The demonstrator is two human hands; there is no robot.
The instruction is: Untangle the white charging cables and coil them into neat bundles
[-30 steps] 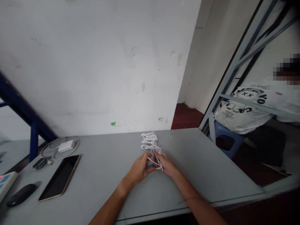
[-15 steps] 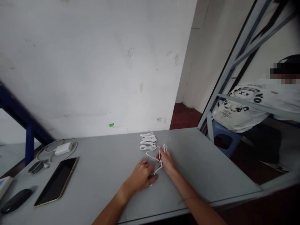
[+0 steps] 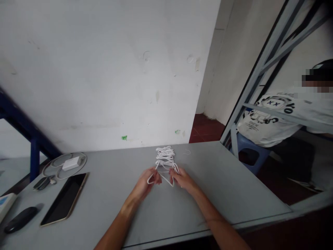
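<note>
My left hand point(image 3: 147, 181) is closed, pinching a loop of thin white cord point(image 3: 172, 184) near the middle of the grey table point(image 3: 114, 194). Just to its right, my right hand point(image 3: 183, 180) grips folded loops of the same cord between thumb and fingers. A strand stretches between the two hands and sags toward me. Directly beyond them lies a white cord bundle point(image 3: 165, 152), folded in several rows. My fingers hide part of the held cord, and whether it joins the bundle I cannot tell.
A thin loose strand point(image 3: 186, 152) lies right of the bundle. To the left are a white charger point(image 3: 71, 163) with its cable, a dark tablet point(image 3: 65, 198) and a black mouse point(image 3: 21, 219). Behind the table stands a white wall point(image 3: 104, 69). Beyond the metal frame sits a person point(image 3: 275, 111).
My left hand has moved up and away from me and now holds a loop of the cord. My right hand has turned inward, its loops lower and closer to the left hand.
</note>
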